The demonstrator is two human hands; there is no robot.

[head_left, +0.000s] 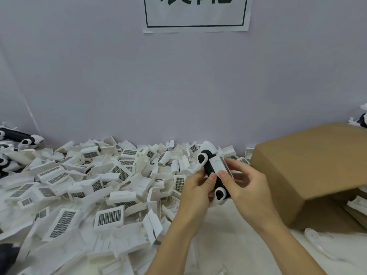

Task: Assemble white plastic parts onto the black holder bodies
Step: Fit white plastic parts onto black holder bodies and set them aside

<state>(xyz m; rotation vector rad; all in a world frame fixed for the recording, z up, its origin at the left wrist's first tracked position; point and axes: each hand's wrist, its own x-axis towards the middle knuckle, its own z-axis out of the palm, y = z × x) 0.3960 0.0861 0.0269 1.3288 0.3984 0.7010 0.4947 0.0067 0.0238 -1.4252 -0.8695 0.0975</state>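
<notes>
We hold the black holder body [211, 171] above the heap, long axis far-left to near-right. Right hand [245, 187] pinches the white part [218, 163] on its right flank; left hand [195, 188] grips the left side.

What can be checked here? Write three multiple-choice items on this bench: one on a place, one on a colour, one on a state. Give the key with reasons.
1. Where does the cardboard box stand relative to the hands?
A. to their left
B. to their right
C. behind the person

2. What colour is the holder body that is being held?
A. black
B. red
C. green

3. What is the state of the two hands?
A. both lie flat on the table
B. only one touches the holder
C. both grip the holder

Key: 1 B, the box fills the right side of the view. 2 A, its bar is black with white end caps. 3 C, the left hand and right hand both pinch it above the pile of white parts.
</notes>
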